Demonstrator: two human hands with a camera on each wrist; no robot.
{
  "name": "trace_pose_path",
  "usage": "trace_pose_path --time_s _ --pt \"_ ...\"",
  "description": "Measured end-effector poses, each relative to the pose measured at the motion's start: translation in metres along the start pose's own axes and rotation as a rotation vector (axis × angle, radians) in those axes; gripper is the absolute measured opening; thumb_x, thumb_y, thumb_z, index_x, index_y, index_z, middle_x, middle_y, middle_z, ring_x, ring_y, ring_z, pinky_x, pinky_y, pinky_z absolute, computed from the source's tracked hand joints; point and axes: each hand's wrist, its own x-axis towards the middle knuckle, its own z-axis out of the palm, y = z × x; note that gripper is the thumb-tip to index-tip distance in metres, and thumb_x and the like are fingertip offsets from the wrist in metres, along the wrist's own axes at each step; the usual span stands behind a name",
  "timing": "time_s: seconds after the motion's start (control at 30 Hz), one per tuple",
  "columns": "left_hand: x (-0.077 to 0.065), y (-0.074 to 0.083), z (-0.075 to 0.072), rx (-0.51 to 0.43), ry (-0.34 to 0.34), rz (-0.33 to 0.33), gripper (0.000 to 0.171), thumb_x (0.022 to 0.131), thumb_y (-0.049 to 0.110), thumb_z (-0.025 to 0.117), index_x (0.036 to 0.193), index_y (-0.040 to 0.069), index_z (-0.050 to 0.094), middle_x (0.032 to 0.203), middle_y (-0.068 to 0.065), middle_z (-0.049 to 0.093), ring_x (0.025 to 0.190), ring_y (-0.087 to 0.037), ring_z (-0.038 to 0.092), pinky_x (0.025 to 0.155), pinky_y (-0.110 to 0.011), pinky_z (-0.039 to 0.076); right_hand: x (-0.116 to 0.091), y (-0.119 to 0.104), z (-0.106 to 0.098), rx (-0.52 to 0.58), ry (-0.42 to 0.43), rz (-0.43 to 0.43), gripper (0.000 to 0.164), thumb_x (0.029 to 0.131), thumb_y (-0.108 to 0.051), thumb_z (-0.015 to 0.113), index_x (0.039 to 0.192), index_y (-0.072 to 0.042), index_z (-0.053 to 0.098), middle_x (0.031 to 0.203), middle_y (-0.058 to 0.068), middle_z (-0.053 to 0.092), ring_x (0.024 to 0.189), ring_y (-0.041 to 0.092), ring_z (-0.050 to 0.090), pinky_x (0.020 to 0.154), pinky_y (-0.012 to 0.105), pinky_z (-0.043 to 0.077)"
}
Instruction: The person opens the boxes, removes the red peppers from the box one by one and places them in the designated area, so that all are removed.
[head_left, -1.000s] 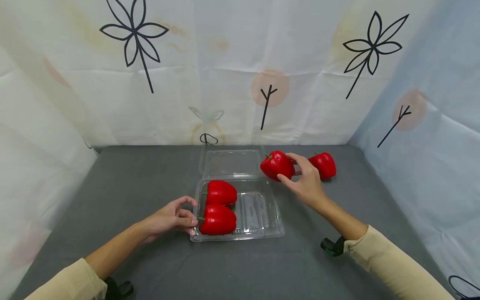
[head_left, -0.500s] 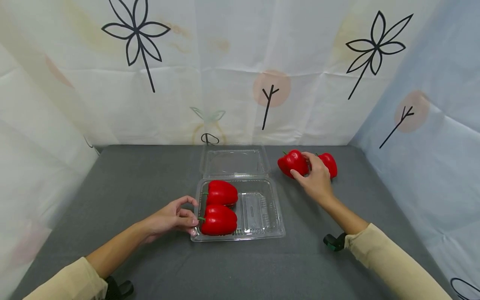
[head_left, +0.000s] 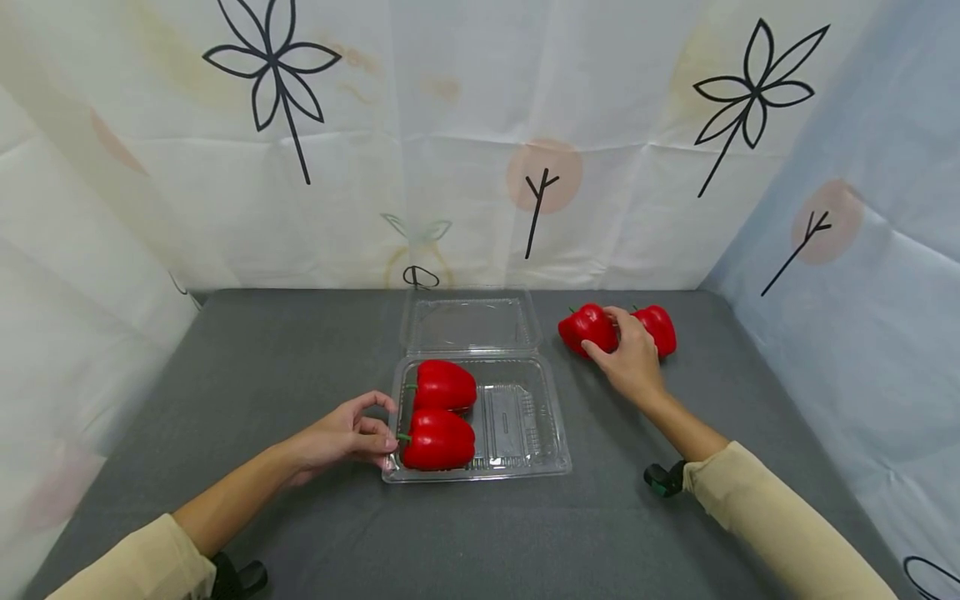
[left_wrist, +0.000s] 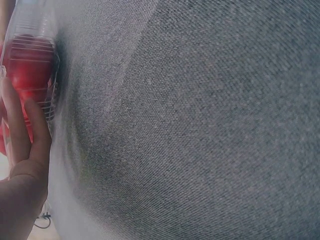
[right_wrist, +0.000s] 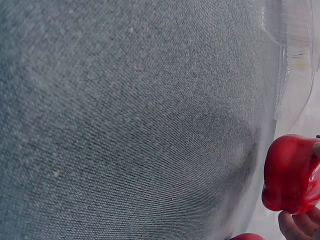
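In the head view, my left hand (head_left: pixel 347 435) holds the left rim of an open clear plastic clamshell container (head_left: pixel 519 429). Two red bell peppers lie in its left half, a rear one (head_left: pixel 446 385) and a front one (head_left: pixel 439 440), green stems toward the left. My right hand (head_left: pixel 633 360) grips another red bell pepper (head_left: pixel 587 330) at the back right, with its thumb on the near side. Partly hidden behind that hand is one more bell pepper (head_left: pixel 658 329) on the table. The right wrist view shows the gripped pepper (right_wrist: pixel 290 175) with fingertips under it; whether it touches the table I cannot tell.
The container's see-through lid (head_left: pixel 471 323) lies folded back toward the rear. A grey cloth covers the table (head_left: pixel 480 533). A printed fabric backdrop (head_left: pixel 465 150) stands along the back, with more fabric on both sides.
My right hand has carried its bell pepper rightward, away from the container toward the other loose pepper, then slightly down. The left hand and the container have stayed put.
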Motion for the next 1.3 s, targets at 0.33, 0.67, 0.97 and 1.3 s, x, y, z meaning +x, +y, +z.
trace_pose_path --time_s 0.33,0.67,0.97,1.3 --pt "0.0 0.001 0.001 0.006 0.002 -0.003 0.052 0.092 0.013 0.071 0.128 0.002 0.035 0.089 -0.01 0.069 0.076 -0.023 0.068 0.083 -0.038 0.057 0.0 0.008 0.004 -0.034 -0.043 0.031 0.06 0.084 -0.014 0.079 0.134 0.003 0.05 0.127 0.025 0.057 0.111 0.041 0.055 0.091 0.061 0.049" --pt "0.0 0.001 0.0 0.004 0.002 0.0 0.051 0.093 0.012 0.071 0.128 0.002 0.036 0.089 -0.01 0.069 0.075 -0.023 0.068 0.083 -0.038 0.057 0.001 0.011 0.005 -0.084 -0.064 0.043 0.059 0.086 -0.017 0.076 0.135 0.002 0.049 0.127 0.025 0.056 0.111 0.04 0.054 0.091 0.062 0.048" --pt "0.002 0.0 -0.001 -0.006 -0.006 0.008 0.049 0.093 0.011 0.07 0.127 0.003 0.036 0.09 -0.013 0.069 0.076 -0.023 0.069 0.083 -0.039 0.057 0.002 -0.004 -0.002 -0.065 0.008 0.002 0.057 0.087 -0.02 0.074 0.136 -0.001 0.05 0.135 0.023 0.051 0.117 0.04 0.052 0.09 0.063 0.047" --pt "0.0 -0.001 -0.001 -0.007 -0.005 0.001 0.05 0.093 0.012 0.071 0.127 0.003 0.036 0.091 -0.011 0.07 0.076 -0.022 0.068 0.083 -0.039 0.057 -0.009 -0.041 0.004 0.028 -0.057 -0.169 0.059 0.084 -0.014 0.078 0.136 -0.004 0.053 0.133 0.016 0.057 0.114 0.037 0.058 0.088 0.057 0.051"
